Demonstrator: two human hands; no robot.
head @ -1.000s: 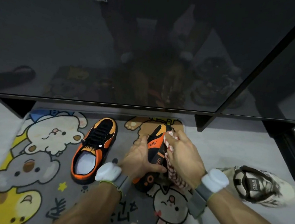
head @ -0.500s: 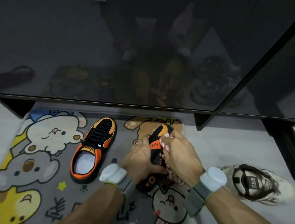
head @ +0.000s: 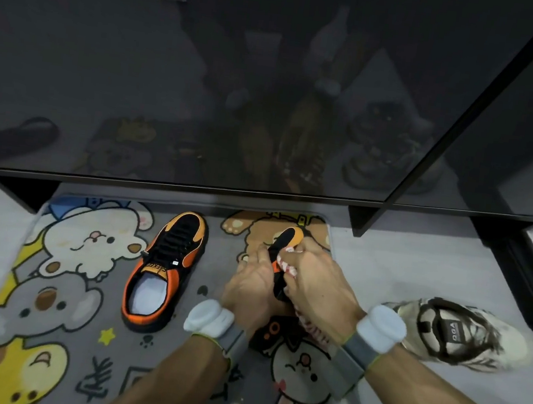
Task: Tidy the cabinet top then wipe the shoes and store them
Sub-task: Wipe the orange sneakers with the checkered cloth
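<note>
A black and orange shoe [head: 285, 241] is held between both hands over the cartoon mat [head: 55, 327]. It is turned on its side, with the toe pointed toward the dark cabinet front [head: 173, 75] and the heel near the wrists. Whether the heel touches the mat cannot be told. The left hand [head: 250, 288] is curled around the shoe from the left, so its grip is closed on the shoe's body. A red and white cloth [head: 288, 266] is pinched in the grip of the right hand [head: 320, 289] and is pressed against the right side of the shoe near the toe. A loose end of the cloth is seen hanging under this hand. The second shoe [head: 164, 270] of the pair is stood upright on the mat, left of the left hand and apart from it. A pale shoe [head: 456, 333] with dark laces is laid on the grey floor [head: 400, 267], just beside the right wrist. A white device [head: 209, 316] on a grey band is worn on each wrist.
</note>
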